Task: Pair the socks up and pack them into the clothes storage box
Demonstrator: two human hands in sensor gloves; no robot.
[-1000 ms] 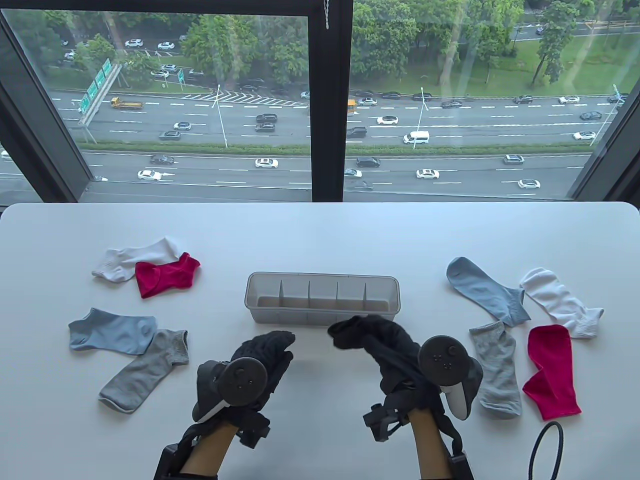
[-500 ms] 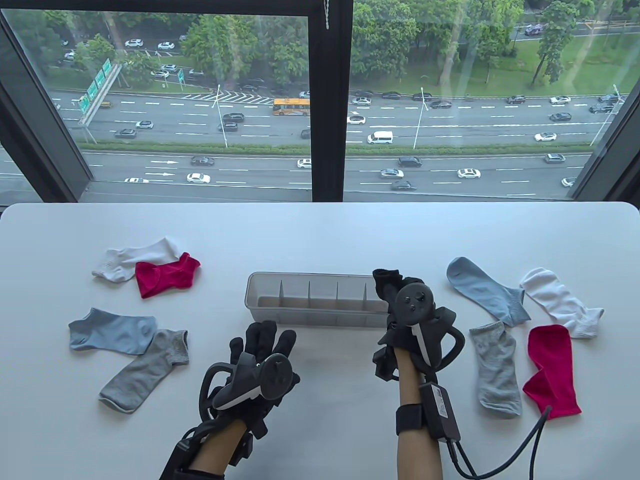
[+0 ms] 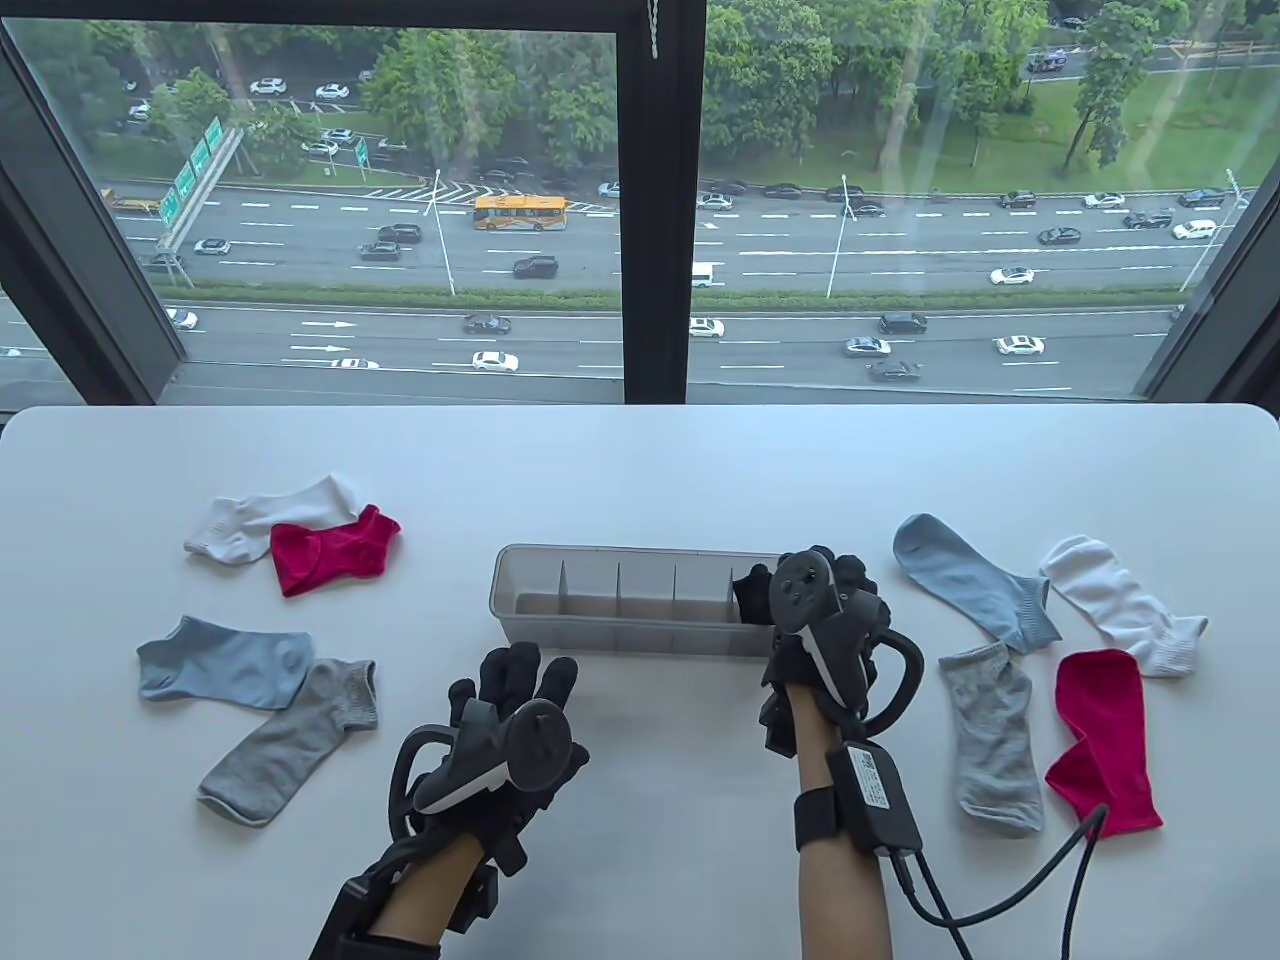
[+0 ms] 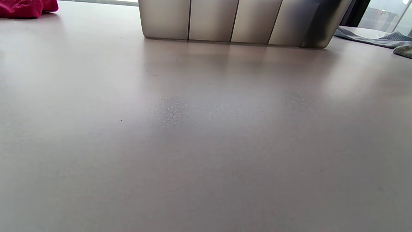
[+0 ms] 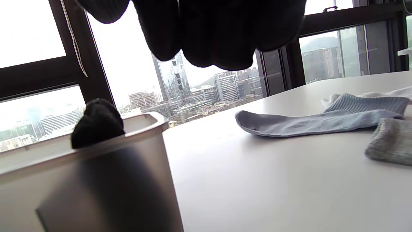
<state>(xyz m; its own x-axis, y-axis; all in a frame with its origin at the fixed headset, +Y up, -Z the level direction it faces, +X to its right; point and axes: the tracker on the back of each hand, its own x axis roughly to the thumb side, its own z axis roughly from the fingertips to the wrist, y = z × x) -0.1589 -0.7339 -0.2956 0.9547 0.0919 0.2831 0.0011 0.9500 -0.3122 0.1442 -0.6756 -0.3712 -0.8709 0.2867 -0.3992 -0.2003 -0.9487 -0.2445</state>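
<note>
- Socks: a dark bundle, the black sock pair (image 3: 751, 594), sits in the rightmost compartment of the clothes storage box (image 3: 560, 560); in the right wrist view its top pokes just above the box rim.
- 8 loose socks lie flat on the table (image 3: 640, 460). On the left: a white sock (image 3: 262, 513) overlapped by a red sock (image 3: 332, 549), and a blue sock (image 3: 222, 663) touching a grey sock (image 3: 285, 741). On the right: a blue sock (image 3: 968, 579), a grey sock (image 3: 990, 735), a white sock (image 3: 1120, 602) and a red sock (image 3: 1102, 740).
- Right hand (image 3: 825, 600) hovers over the right end of the box; its fingers hang loosely in the wrist view and seem to hold nothing, though the tracker hides them from above.
- Left hand (image 3: 515, 695) lies in front of the box, fingers spread and relaxed, empty.
- Handling, as a judgement: the socks look light, soft and limp, so they should drape and fold rather than keep shape; they are not fragile and not slippery on the matte table.
- A pinch at the cuff or mid-length should lift one; overlapping socks may drag each other, so taking the top one first seems wise.
- A rolled pair needs pressing down to stay in its narrow compartment.
</note>
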